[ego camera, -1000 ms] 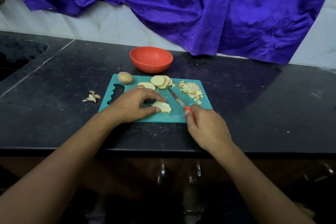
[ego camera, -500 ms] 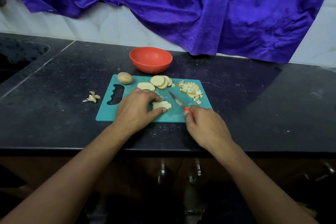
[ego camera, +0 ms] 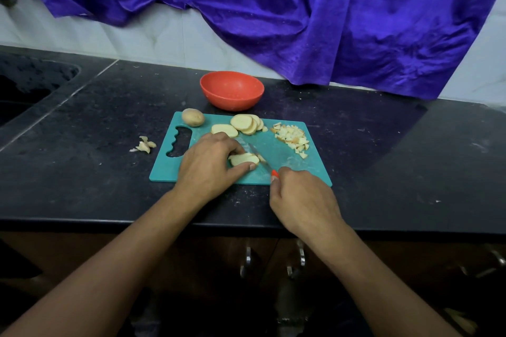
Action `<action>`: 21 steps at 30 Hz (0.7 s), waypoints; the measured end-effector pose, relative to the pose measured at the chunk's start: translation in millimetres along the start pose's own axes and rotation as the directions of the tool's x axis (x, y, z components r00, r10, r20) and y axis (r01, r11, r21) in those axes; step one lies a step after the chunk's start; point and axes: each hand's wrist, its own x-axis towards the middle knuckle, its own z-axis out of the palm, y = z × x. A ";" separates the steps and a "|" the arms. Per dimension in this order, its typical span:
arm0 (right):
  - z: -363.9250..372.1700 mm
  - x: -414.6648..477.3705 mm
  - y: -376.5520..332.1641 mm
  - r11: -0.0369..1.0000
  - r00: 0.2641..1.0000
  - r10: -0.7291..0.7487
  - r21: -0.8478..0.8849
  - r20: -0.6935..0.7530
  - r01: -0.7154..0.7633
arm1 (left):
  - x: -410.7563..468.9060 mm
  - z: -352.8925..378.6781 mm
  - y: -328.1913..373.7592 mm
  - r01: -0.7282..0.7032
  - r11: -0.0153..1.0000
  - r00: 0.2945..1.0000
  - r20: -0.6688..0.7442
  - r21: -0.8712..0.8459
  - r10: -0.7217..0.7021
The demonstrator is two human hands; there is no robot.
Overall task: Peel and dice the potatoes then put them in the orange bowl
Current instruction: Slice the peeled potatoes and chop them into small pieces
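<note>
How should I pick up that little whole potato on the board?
Probably best to pinch the potato across its narrow middle, coming down from above. It lies on its side at the board's far left corner. It is rounded and nothing touches it, so fingers fit down both sides.

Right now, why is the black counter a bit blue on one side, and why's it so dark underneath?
Head view: the polished black stone counter mirrors the shiny purple-blue cloth hanging above its right side; head view again: light reaches the teal plastic cutting board but not the brown cabinet doors below, which sit in shadow.
</note>
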 end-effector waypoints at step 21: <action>0.1 3.2 -0.2 1.000 1.000 -0.020 -0.014 0.003 0.021 | 8.3 1.4 -5.9 0.157 0.979 0.988 0.014 -0.131 -0.157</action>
